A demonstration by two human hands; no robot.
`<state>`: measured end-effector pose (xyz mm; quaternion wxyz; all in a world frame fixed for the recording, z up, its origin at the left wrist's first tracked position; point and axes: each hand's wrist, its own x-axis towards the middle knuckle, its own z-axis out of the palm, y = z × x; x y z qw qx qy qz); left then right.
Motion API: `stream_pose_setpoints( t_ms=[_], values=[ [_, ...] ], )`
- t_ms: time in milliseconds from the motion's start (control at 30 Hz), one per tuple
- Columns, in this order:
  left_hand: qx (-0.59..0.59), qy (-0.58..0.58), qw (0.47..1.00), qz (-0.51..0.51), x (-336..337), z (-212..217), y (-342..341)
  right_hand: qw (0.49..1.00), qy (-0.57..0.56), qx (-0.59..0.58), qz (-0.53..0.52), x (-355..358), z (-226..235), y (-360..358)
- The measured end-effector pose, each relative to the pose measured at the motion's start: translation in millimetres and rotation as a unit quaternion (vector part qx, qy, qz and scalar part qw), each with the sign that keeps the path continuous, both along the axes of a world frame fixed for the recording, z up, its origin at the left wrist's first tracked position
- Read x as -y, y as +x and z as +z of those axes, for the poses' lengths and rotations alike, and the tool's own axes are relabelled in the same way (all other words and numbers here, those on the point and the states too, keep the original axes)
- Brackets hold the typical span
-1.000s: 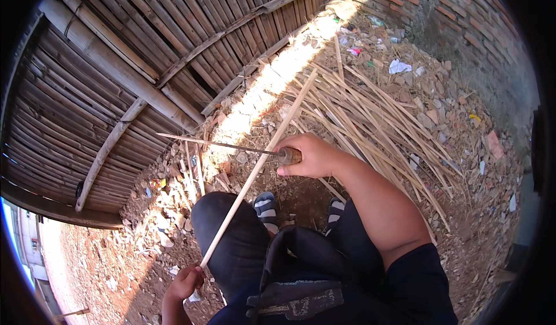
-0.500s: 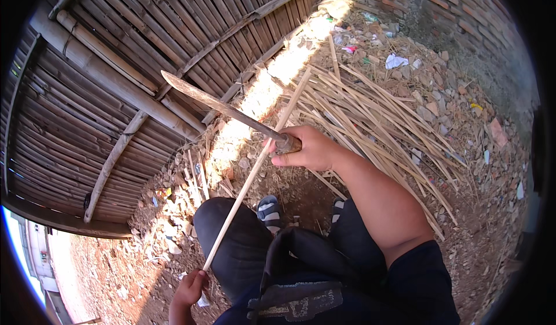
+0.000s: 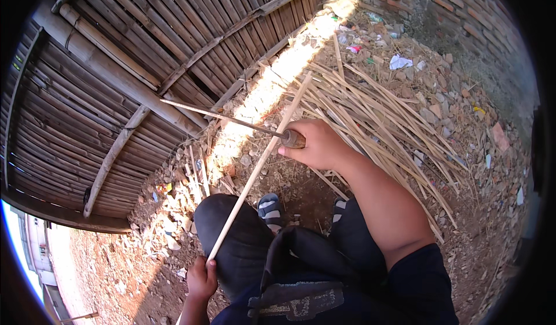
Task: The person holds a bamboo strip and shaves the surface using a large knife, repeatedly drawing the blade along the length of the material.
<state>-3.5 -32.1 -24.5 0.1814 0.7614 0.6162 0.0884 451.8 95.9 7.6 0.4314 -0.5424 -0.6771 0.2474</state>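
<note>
Dirt yard beside a bamboo wall [image 3: 116, 93], white wrapper scraps [image 3: 399, 62] (crumpled) near bricks; right hand [image 3: 318, 145] clenches a knife [image 3: 231, 119], left hand [image 3: 201, 278] grips a bamboo strip [image 3: 260, 163].

Pale tan strip [image 3: 260, 163], seemingly striped sandals [image 3: 270, 207]

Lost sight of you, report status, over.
Left hand grips bamboo strip low. Right hand holds knife, blade on the strip. Cut strips piled beyond.

Bamboo fence [image 3: 116, 93] left; strip pile [image 3: 394, 122] right; brick wall [image 3: 463, 12] behind.
</note>
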Motion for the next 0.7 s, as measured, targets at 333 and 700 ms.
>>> stream_pose_setpoints(
  t_ms=[333,700],
  values=[
    [0.123,-0.035,0.992,0.016,-13.5,-12.3,-9.4,0.945,-0.098,0.308,0.049,-0.4,-0.4,-20.6],
    [0.054,-0.013,0.997,-0.051,-14.4,-5.2,-19.0,0.945,-0.108,0.306,0.034,3.3,8.6,-41.2]
  ],
)
